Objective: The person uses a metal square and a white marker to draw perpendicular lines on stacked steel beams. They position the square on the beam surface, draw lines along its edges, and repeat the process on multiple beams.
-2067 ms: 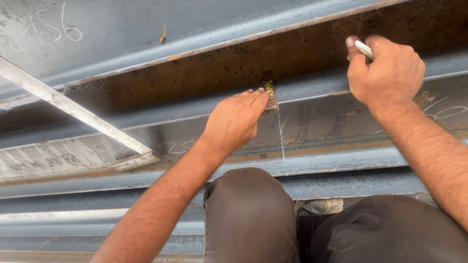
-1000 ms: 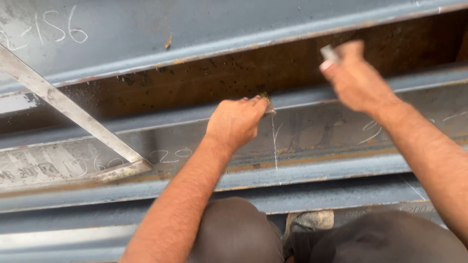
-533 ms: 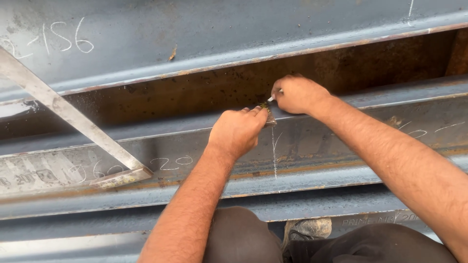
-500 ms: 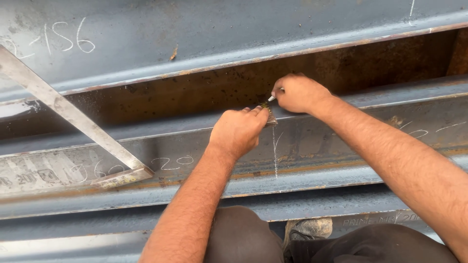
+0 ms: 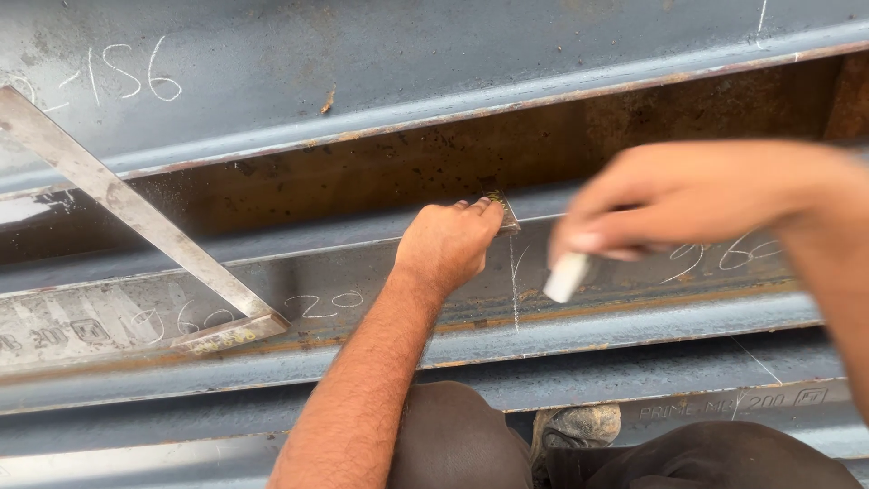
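Note:
My left hand [image 5: 448,244] rests on the web of a grey-blue steel beam [image 5: 634,312] and presses a small metal square [image 5: 502,213] against it near the upper flange edge. A white chalk line [image 5: 514,288] runs down the web just right of that hand. My right hand [image 5: 674,199], blurred by motion, hovers to the right of the line and pinches a short white chalk stick [image 5: 567,276] that points down toward the beam.
A long flat steel bar [image 5: 136,213] lies diagonally across the beams at the left. Chalk numbers mark the upper beam [image 5: 362,63] and the web. My knees [image 5: 457,444] and a shoe [image 5: 575,426] are at the bottom edge.
My right hand has left the top of the beam beside my left hand and swung right and toward me with the chalk. A chalk line now runs down the web. My left hand stayed put.

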